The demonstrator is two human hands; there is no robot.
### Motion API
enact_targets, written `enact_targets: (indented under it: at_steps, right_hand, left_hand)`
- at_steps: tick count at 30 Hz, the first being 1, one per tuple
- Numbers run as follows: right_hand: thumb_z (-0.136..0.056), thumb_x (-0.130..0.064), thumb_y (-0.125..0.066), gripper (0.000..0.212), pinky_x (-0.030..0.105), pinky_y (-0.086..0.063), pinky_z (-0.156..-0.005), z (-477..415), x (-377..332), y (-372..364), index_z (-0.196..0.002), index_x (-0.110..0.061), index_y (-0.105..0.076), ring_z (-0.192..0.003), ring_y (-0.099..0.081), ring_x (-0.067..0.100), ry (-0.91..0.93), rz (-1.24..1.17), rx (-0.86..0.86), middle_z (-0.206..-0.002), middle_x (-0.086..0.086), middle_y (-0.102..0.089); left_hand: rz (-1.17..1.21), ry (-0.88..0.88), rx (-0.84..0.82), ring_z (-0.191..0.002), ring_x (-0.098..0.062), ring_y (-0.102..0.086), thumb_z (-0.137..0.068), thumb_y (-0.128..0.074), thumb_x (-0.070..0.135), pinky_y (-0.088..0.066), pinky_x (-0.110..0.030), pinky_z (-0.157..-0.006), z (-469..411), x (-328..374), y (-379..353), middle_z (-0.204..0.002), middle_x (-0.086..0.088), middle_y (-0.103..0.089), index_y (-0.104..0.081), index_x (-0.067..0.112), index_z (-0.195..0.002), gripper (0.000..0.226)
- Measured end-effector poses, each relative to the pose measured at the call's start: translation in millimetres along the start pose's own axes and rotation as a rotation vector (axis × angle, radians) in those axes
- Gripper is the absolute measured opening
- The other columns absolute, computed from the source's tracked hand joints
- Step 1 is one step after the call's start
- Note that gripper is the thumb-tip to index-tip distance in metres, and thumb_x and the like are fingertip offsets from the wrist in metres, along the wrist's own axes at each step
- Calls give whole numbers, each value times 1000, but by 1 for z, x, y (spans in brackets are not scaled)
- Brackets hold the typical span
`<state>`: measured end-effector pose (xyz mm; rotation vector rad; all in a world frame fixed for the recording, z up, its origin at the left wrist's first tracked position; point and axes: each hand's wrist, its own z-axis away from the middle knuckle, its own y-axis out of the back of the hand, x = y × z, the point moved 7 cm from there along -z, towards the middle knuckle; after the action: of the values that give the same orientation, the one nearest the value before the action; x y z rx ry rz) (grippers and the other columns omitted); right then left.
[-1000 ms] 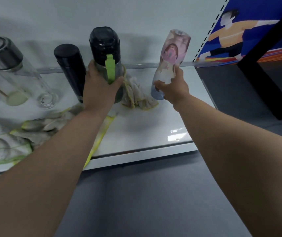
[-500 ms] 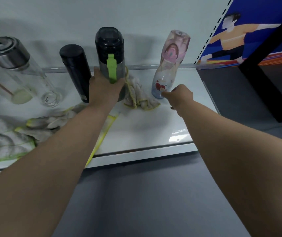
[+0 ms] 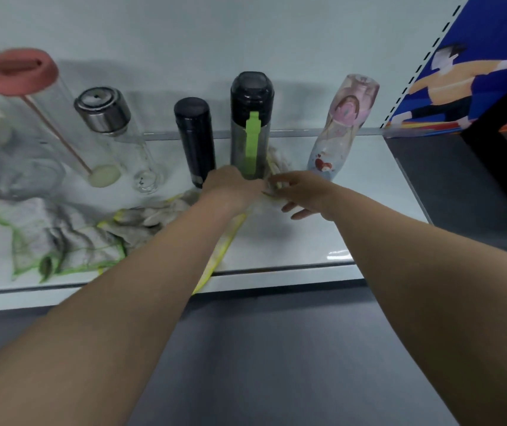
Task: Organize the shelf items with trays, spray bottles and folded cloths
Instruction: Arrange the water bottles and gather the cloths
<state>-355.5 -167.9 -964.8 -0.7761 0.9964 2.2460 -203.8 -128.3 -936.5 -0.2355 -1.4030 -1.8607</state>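
Note:
Bottles stand in a row at the back of the white shelf [image 3: 292, 247]. My left hand [image 3: 230, 186] wraps the base of the black bottle with a green strap [image 3: 250, 118]. To its right, my right hand [image 3: 298, 192] pinches the small crumpled yellow-edged cloth [image 3: 279, 158] with thumb and forefinger, the other fingers spread. That cloth lies between the green-strap bottle and the upright printed pink bottle [image 3: 342, 127]. A slim black flask [image 3: 195, 133] stands left of my left hand. Two more crumpled cloths, one green-edged [image 3: 61, 241] and one yellow-edged [image 3: 141, 219], lie at front left.
A steel-capped glass bottle [image 3: 104, 112], a pink-lidded glass tube [image 3: 18, 72] and a clear jar [image 3: 6, 161] stand at the left. The shelf ends on the right at a blue poster [image 3: 476, 72] and a black frame [image 3: 498, 118]. Grey floor lies below the shelf edge.
My right hand let go of the printed bottle and moved left onto the small cloth. My left hand slid down to the green-strap bottle's base. The view pulled back, showing more bottles at left.

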Motion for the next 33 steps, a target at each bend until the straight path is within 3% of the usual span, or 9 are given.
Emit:
enact_targets:
  at_steps: [5, 8, 10, 13, 17, 19, 27, 30, 33]
  right_hand:
    - [-104, -17, -45, 35, 41, -52, -86, -6, 1, -9, -136, -4, -50, -106, -64, 33, -124, 51, 84, -123, 19, -62]
    - [-104, -16, -43, 32, 34, -54, -71, -4, -1, -1, -129, 2, -53, -98, -67, 30, -177, 70, 140, -119, 19, -65]
    - [-103, -21, -49, 30, 29, -49, -58, 1, -2, 5, -121, 2, -57, -77, -64, 21, -187, 77, 160, -106, 17, -66]
    - [-98, -24, -58, 23, 30, -51, -61, 15, -3, 14, -95, -3, -65, -65, -59, 17, -181, 117, 156, -88, 11, -65]
    - [-99, -26, -55, 26, 30, -53, -68, 45, -4, 14, -89, -5, -67, -53, -49, 16, -252, 172, 24, -66, 8, -59]
    - [-98, -28, -60, 25, 35, -58, -78, 59, -7, 7, -89, -6, -67, -52, -51, 15, -282, 187, -89, -71, 8, -63]
    - [-95, -29, -63, 18, 31, -53, -86, 100, -66, -38, -87, -13, -67, -59, -50, 9, -142, -124, -420, -73, -2, -62]
    - [-92, -32, -62, 18, 30, -49, -87, 108, -97, -58, -87, -17, -70, -62, -47, 10, -30, -216, -491, -75, -5, -65]
    - [-91, -33, -64, 19, 31, -51, -86, 105, -120, -76, -96, -16, -70, -65, -52, 11, 13, -276, -502, -88, -3, -68]
  left_hand:
    - [-63, -49, -161, -73, -23, -53, -92, -59, 35, -36, -28, -58, 16, -26, 15, -80, -7, -53, -49, 6, -74, 35]
    - [-128, -90, -264, -90, -29, -61, -94, -58, 31, -45, -34, -72, 28, -41, 26, -94, -16, -64, -65, -7, -95, 39]
    - [-142, -111, -297, -99, -28, -65, -92, -60, 30, -52, -37, -82, 35, -50, 35, -108, -13, -69, -69, 3, -114, 35]
    - [-213, -163, -333, -78, -12, -57, -91, -63, 26, -44, -22, -60, 44, -60, 44, -108, 2, -64, -66, 20, -126, 36]
    - [-263, -188, -347, -85, -15, -61, -90, -64, 24, -54, -31, -75, 51, -69, 54, -114, 1, -67, -60, 21, -136, 46]
    - [-268, -198, -359, -95, -17, -61, -88, -65, 22, -55, -36, -88, 55, -70, 56, -120, 4, -63, -52, 25, -143, 57]
    - [-91, -283, -472, -137, -18, -40, -76, -81, 44, -34, -30, -108, 89, -53, 53, -158, 2, -30, -9, 40, -157, 109]
    - [39, -252, -466, -129, -16, -49, -75, -81, 46, -37, -34, -110, 91, -59, 63, -147, 5, -47, -41, 34, -147, 84]
    - [129, -216, -398, -112, -18, -62, -72, -77, 47, -45, -43, -106, 93, -75, 81, -117, 0, -68, -68, 29, -111, 44]
